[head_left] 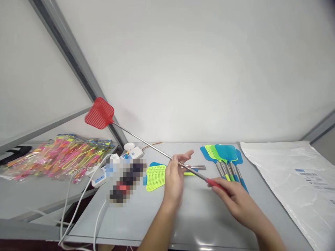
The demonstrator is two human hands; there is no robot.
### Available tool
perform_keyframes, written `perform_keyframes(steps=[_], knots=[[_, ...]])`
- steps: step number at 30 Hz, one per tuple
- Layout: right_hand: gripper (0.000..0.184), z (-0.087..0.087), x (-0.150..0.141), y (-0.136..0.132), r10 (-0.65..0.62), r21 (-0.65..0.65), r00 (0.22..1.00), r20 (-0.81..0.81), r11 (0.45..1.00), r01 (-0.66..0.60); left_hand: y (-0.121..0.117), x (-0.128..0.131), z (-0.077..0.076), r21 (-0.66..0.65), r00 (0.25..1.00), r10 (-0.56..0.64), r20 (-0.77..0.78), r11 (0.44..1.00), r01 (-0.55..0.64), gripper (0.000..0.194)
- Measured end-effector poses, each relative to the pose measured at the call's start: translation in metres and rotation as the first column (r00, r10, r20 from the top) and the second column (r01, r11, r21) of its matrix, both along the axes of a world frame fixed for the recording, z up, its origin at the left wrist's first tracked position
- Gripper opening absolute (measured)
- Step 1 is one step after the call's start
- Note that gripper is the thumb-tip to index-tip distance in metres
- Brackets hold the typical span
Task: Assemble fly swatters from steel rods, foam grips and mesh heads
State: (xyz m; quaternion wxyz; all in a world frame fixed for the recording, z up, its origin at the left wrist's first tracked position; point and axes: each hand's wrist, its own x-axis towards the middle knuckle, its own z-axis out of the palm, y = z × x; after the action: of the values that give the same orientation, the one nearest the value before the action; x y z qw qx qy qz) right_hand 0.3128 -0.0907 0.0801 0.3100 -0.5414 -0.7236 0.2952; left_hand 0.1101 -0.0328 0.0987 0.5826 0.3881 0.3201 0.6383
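Note:
A red fly swatter (99, 113) with an extended metal shaft slants across the view, its head raised at the upper left. My right hand (232, 195) is closed round its red handle at the lower right. Midway along the shaft, my left hand (175, 177) has its thumb against the metal, while some of its fingers stretch to the right. Beneath that hand, a yellow-green fly swatter (156, 178) lies on the table over a blue one (157, 164), their shafts partly hidden by the hand. To the right lies a fanned group of blue and green fly swatters (226, 153) with short shafts.
The grey table (125, 223) meets a white wall. Bagged colourful items (65, 153) are heaped at the left. White power strips (133, 153) and cables (78, 195) lie near a pixelated patch. A white plastic mailer (282, 174) covers the right side.

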Motion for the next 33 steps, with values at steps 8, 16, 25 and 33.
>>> perform_keyframes(steps=[8,16,25,33], knots=[[0.034,-0.001,0.021,-0.011,-0.073,-0.050,0.996,0.043,0.996,0.075,0.038,-0.095,0.028,-0.006,0.808,0.495,0.320,0.854,-0.521,0.040],[0.037,-0.003,-0.016,-0.006,0.033,-0.063,0.999,-0.025,0.997,-0.035,-0.009,-0.004,-0.016,-0.065,0.990,-0.075,0.116,0.994,0.083,0.039],[0.033,-0.016,-0.022,-0.013,-0.007,-0.080,0.999,-0.032,0.997,0.004,0.011,-0.030,-0.008,-0.086,0.871,0.257,0.418,0.966,-0.244,0.030],[0.034,-0.032,-0.014,-0.019,-0.186,0.007,0.981,-0.063,0.982,0.186,0.003,0.014,-0.016,-0.018,0.993,0.043,-0.109,0.999,-0.045,0.032]])
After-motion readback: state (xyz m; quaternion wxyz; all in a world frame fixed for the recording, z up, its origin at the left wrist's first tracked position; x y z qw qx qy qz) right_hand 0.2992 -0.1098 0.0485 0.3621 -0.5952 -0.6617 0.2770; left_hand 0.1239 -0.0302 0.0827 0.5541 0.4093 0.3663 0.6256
